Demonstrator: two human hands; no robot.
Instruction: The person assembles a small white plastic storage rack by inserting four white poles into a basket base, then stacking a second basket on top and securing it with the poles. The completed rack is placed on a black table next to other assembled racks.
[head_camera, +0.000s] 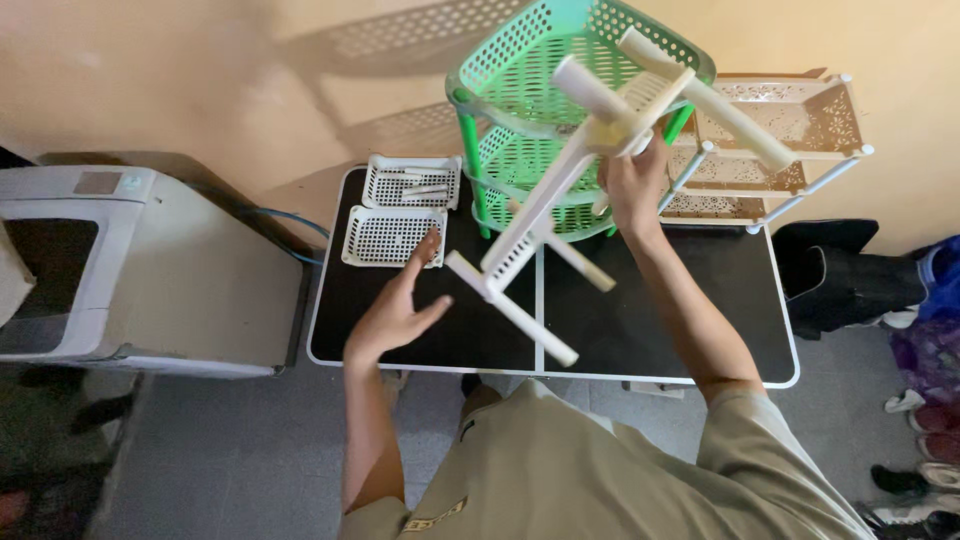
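1. Rack section (540, 215), a white plastic tray with four plug-in poles, is held tilted in the air above the black tabletop (700, 300), in front of the green rack (545, 90).
2. It is gripped by the right hand (632, 185) at its upper end, where the fingers are closed around the tray edge near the two upper poles.
3. The left hand (395, 310) is open and empty, with fingers spread just above the tabletop, near the lower white tray (392, 236) of two lying flat; nothing is touched by it as far as can be seen.
4. A second white tray (412, 182), with loose small pieces in it, is seen behind the first, and a beige rack (790, 140) stands at the far right.
5. The piece is judged light and fairly stiff, though the perforated tray would probably flex if twisted.
6. The poles seem only pushed into sockets, so they may pull out if used as handles.
7. A hold on the tray rim close to a corner socket is judged safest, with the smooth plastic likely slippery.
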